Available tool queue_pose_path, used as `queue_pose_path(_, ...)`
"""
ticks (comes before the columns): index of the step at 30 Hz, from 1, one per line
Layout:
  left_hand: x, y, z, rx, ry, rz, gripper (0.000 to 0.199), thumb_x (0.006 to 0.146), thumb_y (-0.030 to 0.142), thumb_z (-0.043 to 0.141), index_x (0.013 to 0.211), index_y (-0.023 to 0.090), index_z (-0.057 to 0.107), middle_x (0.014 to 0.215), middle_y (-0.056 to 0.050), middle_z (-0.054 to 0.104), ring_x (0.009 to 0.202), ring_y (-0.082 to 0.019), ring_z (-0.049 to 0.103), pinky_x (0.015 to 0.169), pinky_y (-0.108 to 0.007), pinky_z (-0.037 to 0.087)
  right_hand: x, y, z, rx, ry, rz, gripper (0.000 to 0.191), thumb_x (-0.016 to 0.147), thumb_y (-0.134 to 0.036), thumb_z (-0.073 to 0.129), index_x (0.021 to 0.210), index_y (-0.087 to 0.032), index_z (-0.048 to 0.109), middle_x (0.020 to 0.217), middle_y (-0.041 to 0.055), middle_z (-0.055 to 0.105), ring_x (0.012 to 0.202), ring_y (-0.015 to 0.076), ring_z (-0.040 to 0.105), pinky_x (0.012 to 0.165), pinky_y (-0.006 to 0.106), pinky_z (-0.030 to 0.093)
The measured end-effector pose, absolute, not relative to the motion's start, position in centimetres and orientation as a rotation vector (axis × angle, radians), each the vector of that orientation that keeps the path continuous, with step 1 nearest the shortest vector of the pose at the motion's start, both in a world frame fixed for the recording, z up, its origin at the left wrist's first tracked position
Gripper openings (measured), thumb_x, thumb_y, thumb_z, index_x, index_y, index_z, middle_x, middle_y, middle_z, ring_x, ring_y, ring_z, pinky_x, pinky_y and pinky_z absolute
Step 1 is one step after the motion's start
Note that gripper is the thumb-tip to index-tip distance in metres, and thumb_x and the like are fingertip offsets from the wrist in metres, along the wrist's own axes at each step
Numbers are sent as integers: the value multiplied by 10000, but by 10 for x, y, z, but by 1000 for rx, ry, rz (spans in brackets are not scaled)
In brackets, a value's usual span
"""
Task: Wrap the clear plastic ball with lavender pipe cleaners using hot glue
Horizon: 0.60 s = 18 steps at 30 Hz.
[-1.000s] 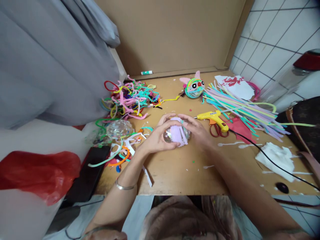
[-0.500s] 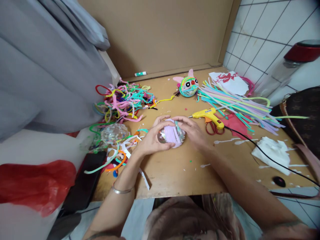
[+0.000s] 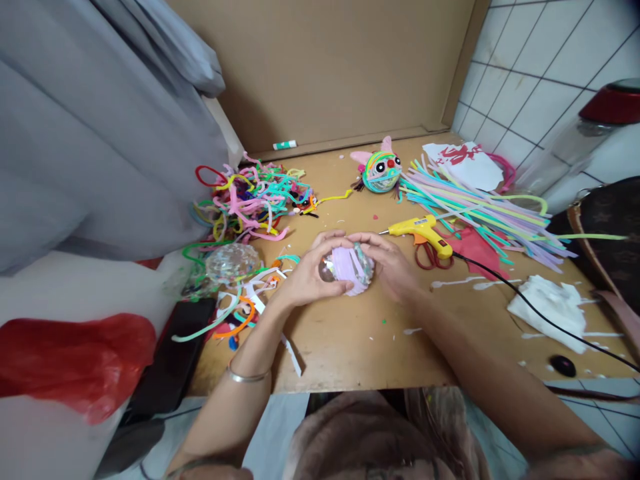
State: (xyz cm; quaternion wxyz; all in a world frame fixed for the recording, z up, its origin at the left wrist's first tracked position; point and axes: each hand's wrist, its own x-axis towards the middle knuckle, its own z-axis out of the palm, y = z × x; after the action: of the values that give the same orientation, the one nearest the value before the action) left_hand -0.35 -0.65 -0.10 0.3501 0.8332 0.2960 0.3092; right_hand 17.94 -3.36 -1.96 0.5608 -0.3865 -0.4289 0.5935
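Low over the middle of the table, both hands hold a clear ball [image 3: 346, 265] with lilac pipe cleaners wrapped in a band round it. My left hand [image 3: 311, 275] curls round its left side, thumb below and fingers on top. My right hand [image 3: 391, 267] grips the right side, its fingers pressed on the top edge. Pale green strands show near the right fingers, but the palm side is hidden. To the right lies a yellow hot glue gun [image 3: 417, 231], over red-handled scissors [image 3: 431, 257]. Behind it sits a decorated ball [image 3: 381, 172] with pink ears and googly eyes.
Tangled pipe cleaners [image 3: 250, 200] are heaped at the left, above another clear ball [image 3: 233, 263] and paper scraps. Straight pipe cleaners [image 3: 480, 207] fan out at the right. A black cord [image 3: 505, 277] runs past a white cloth [image 3: 550, 310]. A black phone [image 3: 173, 360] lies at the left edge.
The view has shifted slightly, so everything sits a little further right. Both hands keep hold of the wrapped ball, with hardly any movement of the fingers.
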Motion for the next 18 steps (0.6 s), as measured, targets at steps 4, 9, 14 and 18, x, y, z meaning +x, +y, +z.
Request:
queue_pose_path(4,-3,-6,-1,2032,785,816,578,659,322,765,1190,207,567,1272,-103,535,1194,-272,518,1068,-436,388,174,-35,-21,-906,-960,1415,233,709,-322,642,919,-231,684,934,-9,683,834,149,583,770,292,417)
queue_pose_path(9,-1,-8,1,1881,848,793,569,651,312,753,1178,203,572,1197,-76,579,1009,-212,558,902,-334,457,168,-38,-21,-927,-901,1431,287,716,-378,647,964,-236,664,1000,2,688,936,183,606,796,305,441)
queue_pose_path(14,1,-9,3,1792,855,789,571,644,293,747,1178,197,569,1238,-72,588,968,-189,567,841,-296,467,166,-40,-18,-878,-875,1465,348,679,-370,681,996,-230,651,978,4,688,905,181,608,804,303,460)
queue_pose_path(18,1,-9,2,1750,848,800,585,638,303,750,1183,196,568,1242,-69,594,964,-185,578,820,-283,479,167,-40,-18,-878,-920,1479,410,643,-311,712,1041,-246,637,1006,0,682,929,188,613,841,320,465)
